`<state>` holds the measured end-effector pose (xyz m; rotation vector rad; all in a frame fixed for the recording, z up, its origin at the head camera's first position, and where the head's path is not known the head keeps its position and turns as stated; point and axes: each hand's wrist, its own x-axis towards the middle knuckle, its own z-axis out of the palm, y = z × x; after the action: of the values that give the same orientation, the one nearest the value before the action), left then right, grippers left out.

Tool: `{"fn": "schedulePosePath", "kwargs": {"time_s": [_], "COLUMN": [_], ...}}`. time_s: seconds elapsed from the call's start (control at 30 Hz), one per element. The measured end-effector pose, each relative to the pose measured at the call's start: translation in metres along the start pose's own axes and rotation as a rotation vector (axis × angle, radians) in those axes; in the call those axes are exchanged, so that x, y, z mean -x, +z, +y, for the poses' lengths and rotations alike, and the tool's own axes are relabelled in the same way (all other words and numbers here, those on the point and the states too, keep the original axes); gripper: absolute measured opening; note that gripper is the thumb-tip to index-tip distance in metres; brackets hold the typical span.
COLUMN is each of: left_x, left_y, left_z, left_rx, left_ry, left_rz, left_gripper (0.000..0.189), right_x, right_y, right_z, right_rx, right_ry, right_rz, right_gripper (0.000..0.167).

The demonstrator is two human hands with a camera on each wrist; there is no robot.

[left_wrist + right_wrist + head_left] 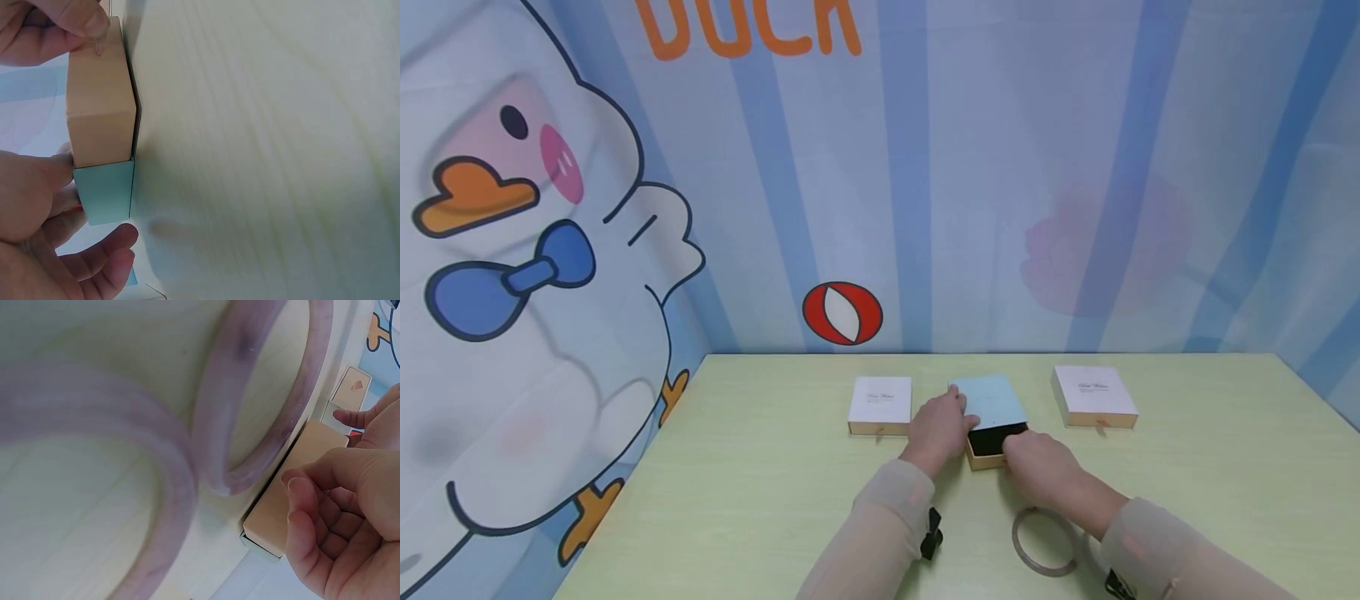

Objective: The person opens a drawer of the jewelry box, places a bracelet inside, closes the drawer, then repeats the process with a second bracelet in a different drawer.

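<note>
A light-blue drawer box sits on the table, its tan inner tray slid partly out and showing a black lining. My left hand grips the blue sleeve at its left side, thumb and fingers about it. At the tray's front, my right hand pinches a small ribbon tab between thumb and finger. Near my right forearm lies a pale purple bangle; the right wrist view shows a second bangle beside it, large and close to the camera.
One white box with a tan front stands left of the blue one, another white box to the right. Behind the pale wood-grain table hangs a blue striped cloth with a duck print.
</note>
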<state>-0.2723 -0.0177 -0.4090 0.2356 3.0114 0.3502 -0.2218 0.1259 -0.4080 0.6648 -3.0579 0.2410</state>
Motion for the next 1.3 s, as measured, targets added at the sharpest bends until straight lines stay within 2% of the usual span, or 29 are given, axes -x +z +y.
{"fn": "schedulePosePath", "kwargs": {"time_s": [0.7,1.3], "left_x": [-0.0005,0.0011], "left_y": [0.0001,-0.0008], "left_z": [-0.0005,-0.0013], "left_rx": [-0.003,0.015], "left_ry": [0.007,0.020], "left_rz": [0.005,0.010], "left_gripper": [0.045,0.045], "right_x": [0.0052,0.0068], "right_y": [-0.0008,-0.0020], "right_z": [-0.0006,-0.0017], "right_rx": [-0.010,-0.023], "right_ry": [-0.023,0.002], "right_rz": [0.017,-0.002], "right_gripper": [0.010,0.010]}}
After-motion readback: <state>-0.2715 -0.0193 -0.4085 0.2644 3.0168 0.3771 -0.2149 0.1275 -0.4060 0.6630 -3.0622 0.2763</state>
